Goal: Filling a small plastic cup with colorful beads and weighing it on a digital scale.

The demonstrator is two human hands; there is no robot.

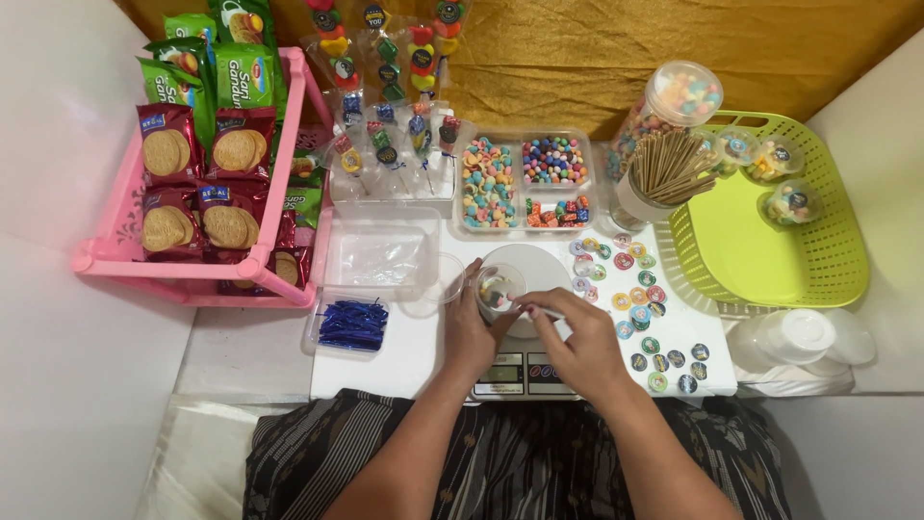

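A small clear plastic cup (500,286) with a few coloured candies in it stands on the white pan of a kitchen scale (526,371). My left hand (469,332) wraps its fingers around the cup's left side. My right hand (574,345) pinches something small and pale at the cup's right rim; what it is cannot be made out. Both forearms reach in from the bottom edge over my dark striped lap.
Clear trays of coloured candies (525,180) sit behind the scale. Round stickers (639,299) lie scattered at right. A green basket (770,226) holds filled cups beside a candy jar (674,101) and wooden skewers (669,164). A pink rack (197,270) holds biscuit packs; blue twist ties (352,324) lie in a tray.
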